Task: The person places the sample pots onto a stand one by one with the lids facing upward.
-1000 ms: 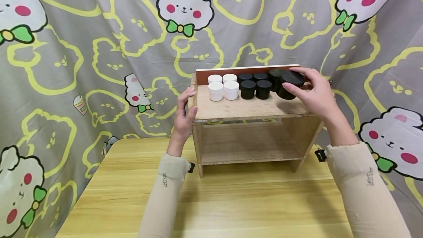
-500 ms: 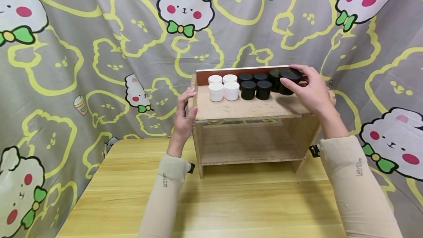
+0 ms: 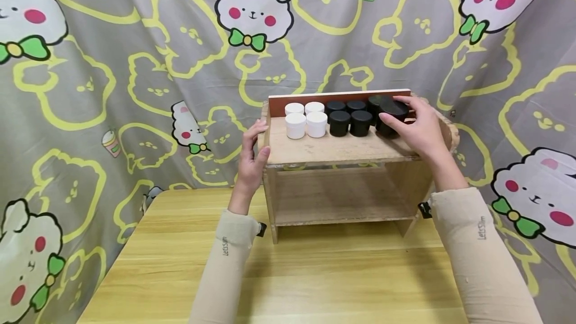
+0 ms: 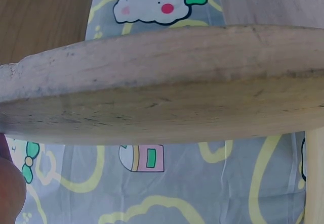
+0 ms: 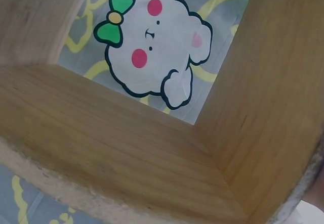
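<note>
A small two-tier wooden shelf (image 3: 333, 153) stands on the table. At its left side panel, my left hand (image 3: 251, 161) grips the edge, thumb in front and fingers farther back; a fingertip (image 4: 10, 193) shows beside the wood in the left wrist view. My right hand (image 3: 423, 129) holds a large black lidded jar (image 3: 389, 123) between thumb and fingers, low over the top board's right end. Behind that jar is another large black jar (image 3: 376, 102), partly hidden. Small black jars (image 3: 339, 124) and white jars (image 3: 295, 127) stand in two rows to the left.
The shelf's lower tier (image 3: 337, 199) is open at the front. A reddish back rail (image 3: 310, 98) runs behind the jars. The wood-grain table (image 3: 315, 279) extends forward, and a grey patterned curtain (image 3: 148, 64) hangs close behind.
My right hand has brought the large black jar left and inward, then down to board level in front of the other large one. The left hand keeps its place on the shelf.
</note>
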Demonstrator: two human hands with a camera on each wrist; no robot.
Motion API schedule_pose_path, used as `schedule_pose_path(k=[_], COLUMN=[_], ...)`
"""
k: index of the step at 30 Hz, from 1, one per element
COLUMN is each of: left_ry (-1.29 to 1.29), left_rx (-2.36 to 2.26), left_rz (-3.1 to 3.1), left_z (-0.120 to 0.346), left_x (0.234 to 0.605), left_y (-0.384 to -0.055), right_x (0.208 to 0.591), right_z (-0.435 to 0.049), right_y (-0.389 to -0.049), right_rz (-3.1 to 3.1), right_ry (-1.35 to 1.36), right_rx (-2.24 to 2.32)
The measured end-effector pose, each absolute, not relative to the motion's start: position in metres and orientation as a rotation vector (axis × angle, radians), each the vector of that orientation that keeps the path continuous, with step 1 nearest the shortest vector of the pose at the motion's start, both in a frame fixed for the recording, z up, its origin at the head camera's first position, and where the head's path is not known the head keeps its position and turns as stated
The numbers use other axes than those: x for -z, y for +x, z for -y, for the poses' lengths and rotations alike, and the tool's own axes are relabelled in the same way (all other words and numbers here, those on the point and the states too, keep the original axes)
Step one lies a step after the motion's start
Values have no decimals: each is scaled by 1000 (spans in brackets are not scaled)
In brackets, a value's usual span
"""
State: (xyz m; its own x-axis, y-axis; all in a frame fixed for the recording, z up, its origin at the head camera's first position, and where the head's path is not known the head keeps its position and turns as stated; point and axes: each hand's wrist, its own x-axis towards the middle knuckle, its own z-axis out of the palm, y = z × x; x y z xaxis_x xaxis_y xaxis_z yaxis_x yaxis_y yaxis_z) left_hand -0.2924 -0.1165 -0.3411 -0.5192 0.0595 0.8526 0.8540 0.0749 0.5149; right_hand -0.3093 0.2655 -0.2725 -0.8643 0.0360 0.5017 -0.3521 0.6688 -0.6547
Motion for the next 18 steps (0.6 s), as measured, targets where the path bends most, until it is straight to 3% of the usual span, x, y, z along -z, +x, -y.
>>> schedule_pose_path(k=[10, 18], left_ry=[-910, -908], left_rx=[1510, 1504], left_rz=[1696, 1682], left_z=[115, 121], left_x=[341, 362], left_y=[-293, -321], right_x=[279, 280], right_z=[-266, -266], right_y=[-309, -309], right_rz=[2396, 2394], right_ry=[207, 213], right_rx=[-1118, -1110])
